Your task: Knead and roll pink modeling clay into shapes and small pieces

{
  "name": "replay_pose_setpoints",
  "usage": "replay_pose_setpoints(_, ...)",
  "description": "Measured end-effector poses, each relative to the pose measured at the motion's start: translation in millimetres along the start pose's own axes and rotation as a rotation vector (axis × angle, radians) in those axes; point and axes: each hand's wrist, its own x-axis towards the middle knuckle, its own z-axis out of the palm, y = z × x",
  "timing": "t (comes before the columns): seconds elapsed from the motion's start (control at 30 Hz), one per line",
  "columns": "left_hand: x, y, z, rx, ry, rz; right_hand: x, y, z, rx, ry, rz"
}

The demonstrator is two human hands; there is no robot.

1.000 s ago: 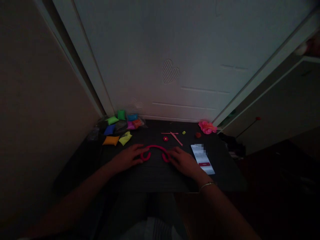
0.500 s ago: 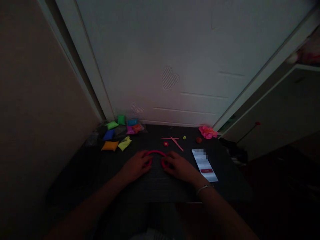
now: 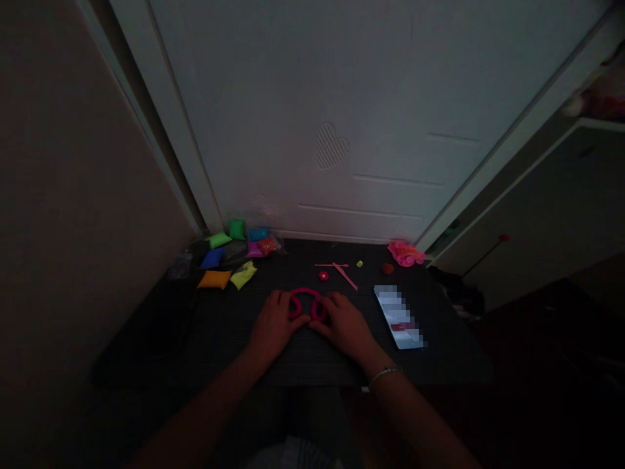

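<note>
A dark pink-red roll, which looks like modelling clay, lies on the dark tabletop in an arch with both ends curled inward. My left hand is closed at its left curl, thumb stretched toward the middle. On the opposite curl, my right hand has its fingers bent over the outer side and its thumb below. The two thumb tips nearly meet under the arch. Just beyond the roll sits a small red flower shape with a pale centre. Behind it are a pink modelling tool and a thin pink stick.
Several coloured packets, among them an orange packet and a yellow packet, lie at the back left. On the right are a lit phone, a reddish-brown ball and a pink ruffled piece. A white panel rises behind the table.
Both hands have turned inward and their thumbs have come closer together. The curled ends of the roll now show more plainly and sit closer together. The view has shifted slightly.
</note>
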Motion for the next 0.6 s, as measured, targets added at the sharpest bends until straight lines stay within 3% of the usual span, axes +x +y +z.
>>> replay_pose_setpoints(0.2,-2,-15,-7.2,-0.043,-0.027,0.045,-5,2,3,0.052,0.037,0.06)
replay_pose_setpoints(0.6,-8,-2,-1.3,0.209,0.033,0.12,-6,-17,21,-0.018,0.175,0.173)
